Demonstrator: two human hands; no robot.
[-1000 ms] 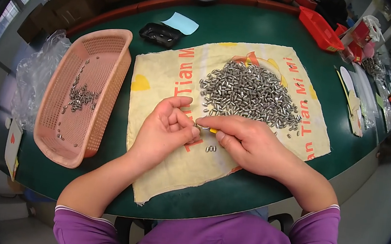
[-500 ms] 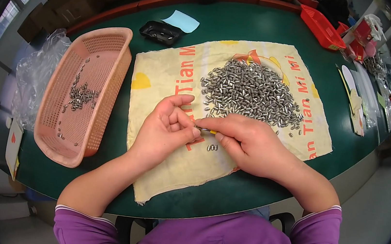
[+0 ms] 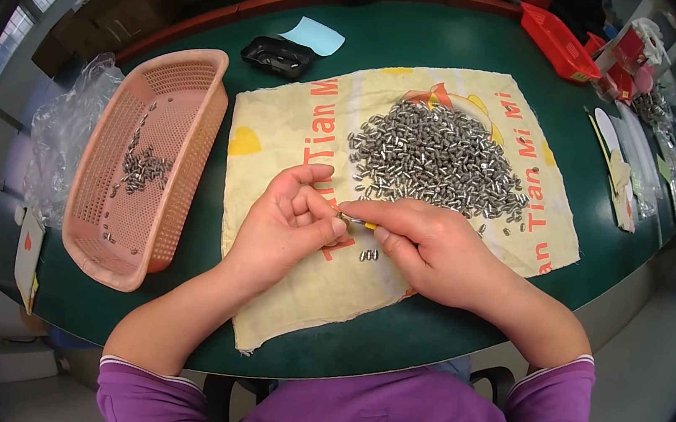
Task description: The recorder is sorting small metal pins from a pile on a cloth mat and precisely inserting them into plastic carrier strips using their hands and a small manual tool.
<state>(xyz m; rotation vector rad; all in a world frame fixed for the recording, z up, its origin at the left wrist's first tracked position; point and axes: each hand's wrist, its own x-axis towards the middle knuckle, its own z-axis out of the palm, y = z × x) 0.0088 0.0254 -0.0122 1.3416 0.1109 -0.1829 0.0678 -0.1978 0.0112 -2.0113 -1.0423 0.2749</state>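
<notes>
My left hand [image 3: 291,218] pinches a tiny piece between thumb and fingertips; the fingers mostly hide it, and it looks like one of the small metal parts. In my right hand [image 3: 435,248] is a thin hand tool with a yellow handle [image 3: 371,226], its metal end meeting the left fingertips. Beyond the hands lies a large heap of small silvery barrel-shaped metal parts [image 3: 437,156] on a cream printed cloth [image 3: 275,313]. A few parts [image 3: 369,255] stand side by side on the cloth just below my hands.
To the left, a pink perforated plastic basket [image 3: 197,152] holds more metal parts [image 3: 140,170]. Crumpled clear plastic [image 3: 63,144] lies beside it. A black tray [image 3: 279,56] and pale blue paper [image 3: 316,34] sit behind the cloth. A red tray [image 3: 557,42] rests at the far right.
Both hands keep the same grip and place. The whole view shifts very slightly; nothing is visibly picked up or let go.
</notes>
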